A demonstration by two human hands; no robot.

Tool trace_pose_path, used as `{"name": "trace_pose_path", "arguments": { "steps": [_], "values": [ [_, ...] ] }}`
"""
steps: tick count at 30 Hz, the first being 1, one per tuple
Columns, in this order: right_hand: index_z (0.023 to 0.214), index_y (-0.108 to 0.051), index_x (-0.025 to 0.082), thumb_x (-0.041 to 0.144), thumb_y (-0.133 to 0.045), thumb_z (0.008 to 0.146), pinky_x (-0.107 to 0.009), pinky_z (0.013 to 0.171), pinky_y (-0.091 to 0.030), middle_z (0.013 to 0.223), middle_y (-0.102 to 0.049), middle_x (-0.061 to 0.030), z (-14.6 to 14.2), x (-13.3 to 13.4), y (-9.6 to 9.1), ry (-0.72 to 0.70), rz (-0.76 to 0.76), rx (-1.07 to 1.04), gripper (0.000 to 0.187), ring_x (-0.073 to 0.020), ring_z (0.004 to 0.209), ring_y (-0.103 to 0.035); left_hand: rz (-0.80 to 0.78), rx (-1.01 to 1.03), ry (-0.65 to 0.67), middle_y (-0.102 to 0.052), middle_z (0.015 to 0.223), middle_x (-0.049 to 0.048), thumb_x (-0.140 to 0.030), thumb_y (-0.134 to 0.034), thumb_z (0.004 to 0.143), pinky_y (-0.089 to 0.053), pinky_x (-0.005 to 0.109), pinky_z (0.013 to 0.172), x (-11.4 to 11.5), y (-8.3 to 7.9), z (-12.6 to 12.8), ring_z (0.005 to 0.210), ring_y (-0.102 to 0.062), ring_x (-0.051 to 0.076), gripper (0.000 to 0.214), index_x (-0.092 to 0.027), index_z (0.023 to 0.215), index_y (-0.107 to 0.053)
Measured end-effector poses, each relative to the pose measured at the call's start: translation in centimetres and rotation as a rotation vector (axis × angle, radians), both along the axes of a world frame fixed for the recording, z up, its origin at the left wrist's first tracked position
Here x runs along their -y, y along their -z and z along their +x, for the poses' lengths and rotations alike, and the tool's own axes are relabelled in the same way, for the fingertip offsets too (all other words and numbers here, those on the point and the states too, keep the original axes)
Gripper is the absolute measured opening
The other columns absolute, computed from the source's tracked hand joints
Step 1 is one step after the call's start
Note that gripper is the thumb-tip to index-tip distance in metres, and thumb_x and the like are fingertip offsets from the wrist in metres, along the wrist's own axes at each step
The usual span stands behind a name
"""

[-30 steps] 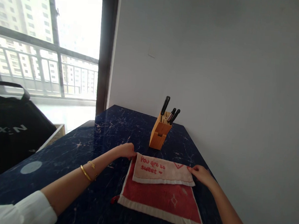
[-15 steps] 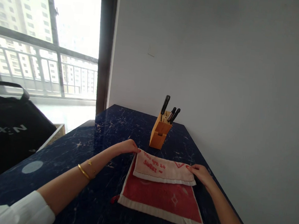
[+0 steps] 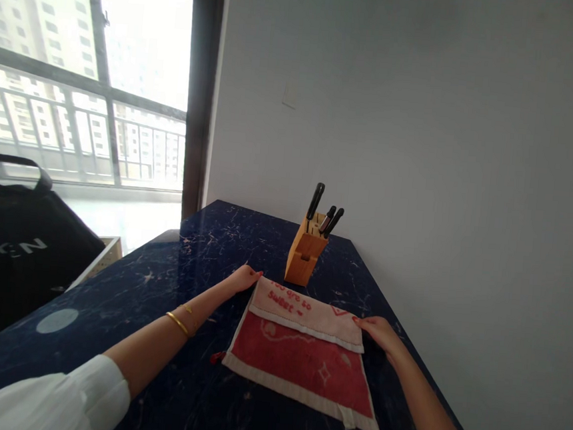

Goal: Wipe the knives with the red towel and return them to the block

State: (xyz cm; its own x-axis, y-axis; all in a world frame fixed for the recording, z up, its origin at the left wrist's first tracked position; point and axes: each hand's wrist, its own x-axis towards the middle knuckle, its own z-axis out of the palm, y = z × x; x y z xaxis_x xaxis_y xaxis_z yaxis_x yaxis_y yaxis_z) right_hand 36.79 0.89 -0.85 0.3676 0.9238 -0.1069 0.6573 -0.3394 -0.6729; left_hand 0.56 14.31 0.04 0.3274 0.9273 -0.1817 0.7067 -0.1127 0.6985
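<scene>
A red cloth with a cream border lies on the dark blue marbled table. Its far part is folded toward me as a cream flap with red lettering. My left hand pinches the flap's far left corner, fingers closed on the fabric. My right hand grips the flap's right end, fingers curled over its edge. Both forearms reach across the table from the near side.
A wooden knife block with black-handled knives stands just beyond the cloth near the grey wall. A black bag sits at the left off the table's edge. A pale round spot marks the table's left side. Windows fill the upper left.
Both hands have drawn the folded flap away from me toward the far edge, so less cream flap and more of the red cloth shows. The view shifted slightly.
</scene>
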Motion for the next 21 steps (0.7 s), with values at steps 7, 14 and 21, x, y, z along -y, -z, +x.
{"name": "trace_pose_path", "arguments": {
  "steps": [7,14,21],
  "values": [
    [0.065,-0.065,0.013,0.044,-0.055,0.066,-0.023,0.054,-0.038,0.058,-0.062,-0.0021,0.1,-0.3,0.8,-0.053,0.023,0.024,0.033,-0.0164,0.06,-0.056,0.035,-0.003,0.05,-0.054,0.11,0.0062,-0.031,-0.051,0.084,-0.048,0.039,0.077,0.1,0.1,-0.1,0.093,-0.056,0.022,0.031,-0.014,0.11,-0.052],
    [0.081,-0.064,0.015,0.038,-0.05,0.072,-0.025,0.065,-0.042,0.081,-0.068,-0.0042,-0.6,-0.6,0.4,-0.048,0.097,0.131,0.028,-0.0188,0.078,-0.061,0.193,-0.138,-0.015,-0.054,0.111,0.0078,-0.03,-0.05,0.085,-0.048,0.04,0.078,1.0,-0.5,-0.1,0.093,-0.056,0.02,0.03,-0.015,0.112,-0.05],
    [0.082,-0.059,0.022,0.036,-0.053,0.069,-0.033,0.071,-0.036,0.082,-0.062,-0.0026,-2.2,2.1,-2.4,0.016,0.131,0.385,0.019,-0.0233,0.083,-0.056,0.269,-0.298,0.115,-0.056,0.107,0.007,-0.032,-0.054,0.082,-0.042,0.043,0.083,2.3,-2.5,-1.4,0.098,-0.052,0.022,0.03,-0.015,0.106,-0.054]
  ]
}}
